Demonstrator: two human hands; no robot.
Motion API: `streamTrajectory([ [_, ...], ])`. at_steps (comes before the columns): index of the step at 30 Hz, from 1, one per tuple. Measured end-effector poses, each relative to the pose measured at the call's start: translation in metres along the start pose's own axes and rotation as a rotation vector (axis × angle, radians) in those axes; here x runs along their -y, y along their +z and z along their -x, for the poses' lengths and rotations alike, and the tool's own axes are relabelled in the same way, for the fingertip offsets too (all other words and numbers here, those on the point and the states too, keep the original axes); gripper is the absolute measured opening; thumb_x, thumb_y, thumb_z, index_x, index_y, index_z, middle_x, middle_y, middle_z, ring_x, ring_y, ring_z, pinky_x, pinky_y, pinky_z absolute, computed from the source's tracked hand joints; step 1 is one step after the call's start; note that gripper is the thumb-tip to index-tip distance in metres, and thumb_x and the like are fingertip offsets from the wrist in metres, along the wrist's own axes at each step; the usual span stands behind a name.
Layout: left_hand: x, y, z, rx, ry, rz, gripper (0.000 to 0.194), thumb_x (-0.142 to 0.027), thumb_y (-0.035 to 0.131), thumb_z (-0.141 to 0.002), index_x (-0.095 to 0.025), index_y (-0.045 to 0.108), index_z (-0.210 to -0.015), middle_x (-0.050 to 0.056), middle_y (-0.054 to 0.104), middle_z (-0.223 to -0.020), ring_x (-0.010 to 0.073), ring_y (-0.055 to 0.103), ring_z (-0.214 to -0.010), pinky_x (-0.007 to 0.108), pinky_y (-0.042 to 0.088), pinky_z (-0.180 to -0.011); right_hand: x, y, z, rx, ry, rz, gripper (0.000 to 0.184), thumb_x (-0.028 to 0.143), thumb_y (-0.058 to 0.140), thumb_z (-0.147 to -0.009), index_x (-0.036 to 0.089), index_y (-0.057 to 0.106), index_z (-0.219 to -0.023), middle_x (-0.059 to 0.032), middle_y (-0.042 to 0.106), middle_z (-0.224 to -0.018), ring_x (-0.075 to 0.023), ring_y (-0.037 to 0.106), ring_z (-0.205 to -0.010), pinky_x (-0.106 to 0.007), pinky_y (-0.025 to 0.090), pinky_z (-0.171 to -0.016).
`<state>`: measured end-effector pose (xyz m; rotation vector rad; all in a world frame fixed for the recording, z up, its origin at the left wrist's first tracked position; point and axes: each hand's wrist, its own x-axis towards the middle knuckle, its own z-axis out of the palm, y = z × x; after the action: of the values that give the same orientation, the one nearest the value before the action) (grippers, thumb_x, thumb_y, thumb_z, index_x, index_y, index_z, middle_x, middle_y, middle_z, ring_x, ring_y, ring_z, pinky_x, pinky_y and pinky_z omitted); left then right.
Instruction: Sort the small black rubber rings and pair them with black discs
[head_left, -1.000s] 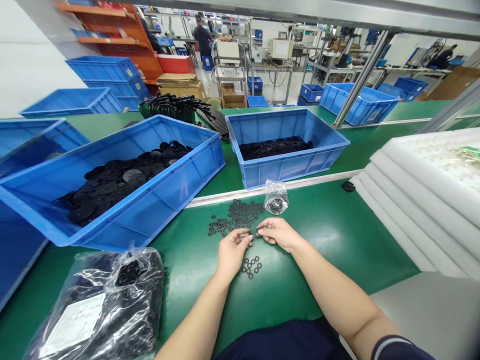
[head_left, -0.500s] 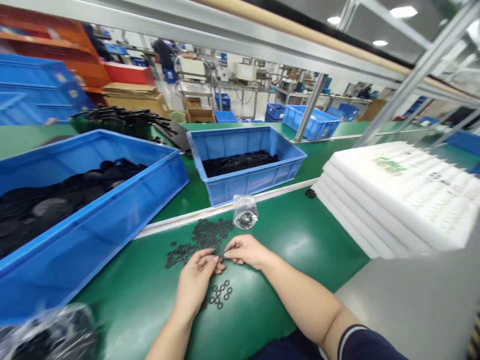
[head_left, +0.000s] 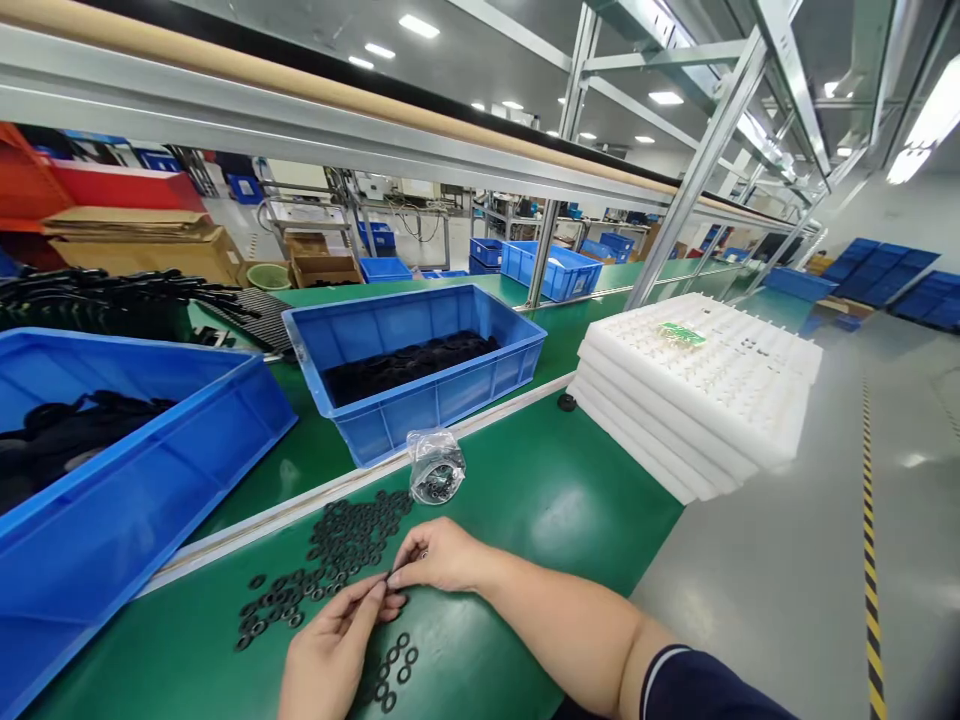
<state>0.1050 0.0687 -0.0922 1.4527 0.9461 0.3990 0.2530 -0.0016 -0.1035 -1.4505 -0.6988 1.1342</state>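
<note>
Stacked white foam trays sit near a blue crate.

Bright ceiling lights glare off the green workbench, edges bowed.

head-worn camera | faces forward and down | close above left hand, right hand

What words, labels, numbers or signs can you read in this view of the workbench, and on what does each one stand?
Green label on the stacked white foam trays: too small and blurred to read.
No other legible text shows.
</note>
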Motion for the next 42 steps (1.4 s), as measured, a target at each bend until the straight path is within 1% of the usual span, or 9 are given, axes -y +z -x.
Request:
streamTrajectory([
  [3, 0.000, 0.001, 0.000, -0.012, 0.002, -0.009, 0.064, -0.065, 0.072, -0.047, -0.016, 0.071, -0.089, 0.008, 0.075, -0.075, 0.0277, 0.071, -0.075, 0.040, 0.057, -0.082, 0.000, -0.001, 0.000, -0.012, 0.046, 0.004, 0.020, 0.019, 0.081, -0.056, 0.015, 0.064, -0.067, 0.0060, 0.059, -0.058, -0.0061, 0.050, -0.052, -0.019, 0.038, -0.053],
  [6, 0.006, 0.000, -0.001, -0.034, 0.038, -0.038, 0.059, -0.065, 0.071, -0.049, -0.018, 0.071, -0.086, 0.007, 0.075, -0.074, 0.0277, 0.071, -0.075, 0.039, 0.058, -0.081, 0.003, -0.002, 0.000, 0.026, 0.119, -0.063, 0.021, 0.018, 0.080, -0.056, 0.016, 0.063, -0.068, 0.0069, 0.056, -0.051, -0.0053, 0.045, -0.044, -0.018, 0.034, -0.045],
  [12, 0.018, 0.000, 0.001, -0.068, 0.235, -0.147, 0.041, -0.055, 0.067, -0.064, -0.021, 0.071, -0.087, 0.005, 0.075, -0.080, 0.0247, 0.071, -0.075, 0.036, 0.058, -0.077, 0.013, -0.005, 0.007, 0.135, 0.201, -0.088, 0.016, 0.019, 0.074, -0.061, 0.015, 0.060, -0.069, 0.0073, 0.050, -0.042, -0.0050, 0.041, -0.037, -0.015, 0.026, -0.037],
  [18, 0.020, 0.003, 0.004, -0.092, 0.377, -0.140, 0.024, -0.039, 0.063, -0.074, -0.019, 0.067, -0.086, 0.005, 0.074, -0.080, 0.0207, 0.071, -0.072, 0.033, 0.058, -0.072, 0.016, -0.005, 0.010, 0.158, 0.138, -0.088, 0.020, 0.021, 0.073, -0.059, 0.015, 0.060, -0.072, 0.0065, 0.053, -0.046, -0.0044, 0.042, -0.039, -0.015, 0.028, -0.037],
  [28, 0.017, 0.008, 0.009, -0.066, 0.415, -0.146, 0.012, -0.025, 0.058, -0.079, -0.019, 0.068, -0.081, 0.006, 0.072, -0.077, 0.0196, 0.068, -0.072, 0.033, 0.056, -0.070, 0.014, -0.004, 0.012, 0.146, 0.126, -0.010, 0.017, 0.023, 0.071, -0.061, 0.015, 0.060, -0.071, 0.0065, 0.052, -0.047, -0.0049, 0.040, -0.041, -0.016, 0.026, -0.038],
  [33, 0.021, 0.009, 0.008, -0.013, 0.358, -0.087, 0.012, -0.026, 0.063, -0.077, -0.017, 0.068, -0.082, 0.008, 0.072, -0.079, 0.0196, 0.068, -0.073, 0.033, 0.055, -0.071, 0.014, -0.005, 0.013, 0.128, 0.085, 0.078, 0.014, 0.022, 0.070, -0.063, 0.015, 0.060, -0.069, 0.0064, 0.051, -0.049, -0.0053, 0.040, -0.042, -0.018, 0.027, -0.039],
  [36, 0.018, 0.009, 0.009, 0.007, 0.303, -0.016, 0.014, -0.029, 0.068, -0.073, -0.016, 0.067, -0.080, 0.008, 0.071, -0.077, 0.0190, 0.067, -0.071, 0.032, 0.055, -0.070, 0.011, -0.005, 0.013, 0.167, 0.055, 0.074, 0.012, 0.021, 0.069, -0.066, 0.014, 0.061, -0.071, 0.0063, 0.052, -0.048, -0.0046, 0.039, -0.040, -0.017, 0.026, -0.039],
  [39, 0.011, 0.004, 0.008, -0.040, 0.256, 0.079, 0.016, -0.030, 0.068, -0.073, -0.016, 0.064, -0.079, 0.005, 0.069, -0.068, 0.0169, 0.065, -0.063, 0.030, 0.054, -0.065, 0.011, -0.007, 0.011, 0.201, 0.075, -0.107, 0.013, 0.020, 0.070, -0.067, 0.013, 0.062, -0.076, 0.0038, 0.057, -0.052, -0.0055, 0.047, -0.042, -0.018, 0.035, -0.042],
  [42, 0.004, -0.011, 0.002, -0.194, 0.276, 0.096, 0.017, -0.030, 0.067, -0.072, -0.016, 0.062, -0.080, 0.003, 0.066, -0.062, 0.0150, 0.063, -0.059, 0.027, 0.051, -0.061, 0.015, -0.014, 0.008, 0.108, 0.098, -0.385, 0.018, 0.012, 0.073, -0.062, 0.013, 0.062, -0.077, -0.0041, 0.069, -0.073, -0.0126, 0.068, -0.068, -0.024, 0.053, -0.066],
])
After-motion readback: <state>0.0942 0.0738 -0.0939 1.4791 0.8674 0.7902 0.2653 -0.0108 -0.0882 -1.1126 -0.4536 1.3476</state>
